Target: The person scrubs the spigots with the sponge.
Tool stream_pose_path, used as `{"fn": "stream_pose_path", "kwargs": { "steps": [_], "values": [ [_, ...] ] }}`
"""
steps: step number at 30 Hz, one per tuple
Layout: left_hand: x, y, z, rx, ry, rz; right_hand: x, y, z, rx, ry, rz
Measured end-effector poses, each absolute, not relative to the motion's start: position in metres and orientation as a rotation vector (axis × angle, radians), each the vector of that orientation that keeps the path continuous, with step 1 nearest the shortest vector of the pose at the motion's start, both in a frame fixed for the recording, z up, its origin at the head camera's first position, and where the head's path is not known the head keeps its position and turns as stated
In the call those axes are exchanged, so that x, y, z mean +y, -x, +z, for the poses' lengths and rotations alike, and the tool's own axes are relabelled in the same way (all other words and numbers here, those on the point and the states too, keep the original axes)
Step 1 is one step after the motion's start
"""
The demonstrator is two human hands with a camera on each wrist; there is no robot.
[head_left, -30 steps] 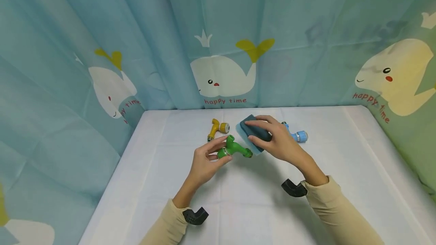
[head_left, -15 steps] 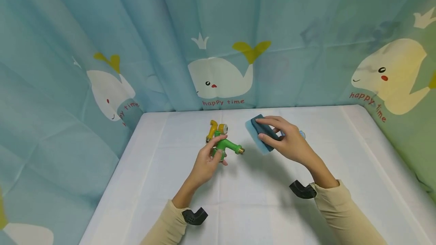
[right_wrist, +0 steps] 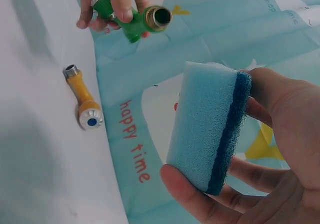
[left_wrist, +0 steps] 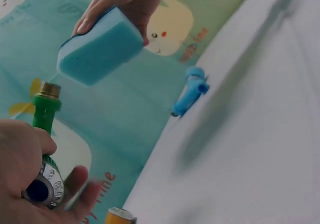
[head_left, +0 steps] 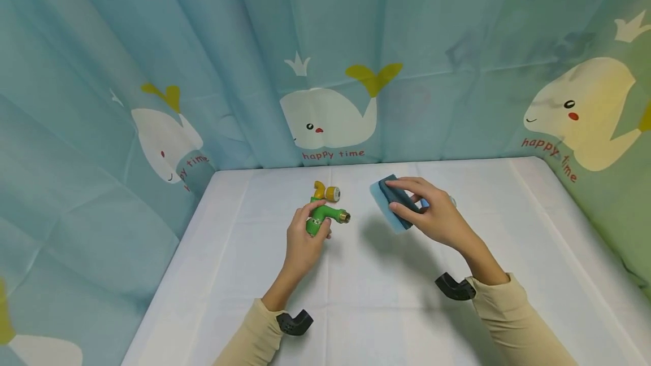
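Note:
In the head view my left hand (head_left: 300, 242) grips a green faucet (head_left: 330, 213) by its handle end, above the table. Its brass threaded end (left_wrist: 50, 89) points up past the thumb in the left wrist view. My right hand (head_left: 439, 219) pinches a sponge (head_left: 399, 203) by its ends between thumb and fingers. Light blue foam (right_wrist: 202, 124) makes up most of it, with a dark blue scouring layer (right_wrist: 231, 134) on one side. Sponge and faucet are apart, the foam side turned towards the faucet.
A yellow faucet (head_left: 332, 194) lies behind the left hand, partly covered by the green one. Behind the right hand lies a light blue faucet (left_wrist: 190, 91), mostly hidden in the head view. A blue whale-print curtain (head_left: 234, 100) hangs along the table's (head_left: 244, 275) back and sides.
The green faucet has moved left and turned in my left hand, now overlapping the yellow faucet. My right hand has shifted right with the sponge, widening the gap and covering more of the blue faucet.

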State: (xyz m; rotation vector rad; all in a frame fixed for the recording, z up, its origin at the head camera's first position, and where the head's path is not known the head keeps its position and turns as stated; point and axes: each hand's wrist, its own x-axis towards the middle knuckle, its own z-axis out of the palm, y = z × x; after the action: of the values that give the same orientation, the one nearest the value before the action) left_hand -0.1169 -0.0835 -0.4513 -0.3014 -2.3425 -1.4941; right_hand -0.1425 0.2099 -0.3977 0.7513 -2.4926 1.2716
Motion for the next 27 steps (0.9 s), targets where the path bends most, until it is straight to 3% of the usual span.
{"fn": "stream_pose_path", "kwargs": {
  "steps": [6,19,27],
  "values": [
    [-0.089,0.119,-0.454,-2.333,0.260,-1.654,0.212,0.142,-0.401,-2.493,-0.744,1.326],
    [-0.095,0.113,-0.437,-2.064,0.575,-2.566,0.216,0.140,-0.405,-2.491,-0.764,1.365],
    [-0.096,0.110,-0.435,-1.947,0.544,-2.752,0.213,0.138,-0.406,-2.476,-0.801,1.368]
  ]
}}
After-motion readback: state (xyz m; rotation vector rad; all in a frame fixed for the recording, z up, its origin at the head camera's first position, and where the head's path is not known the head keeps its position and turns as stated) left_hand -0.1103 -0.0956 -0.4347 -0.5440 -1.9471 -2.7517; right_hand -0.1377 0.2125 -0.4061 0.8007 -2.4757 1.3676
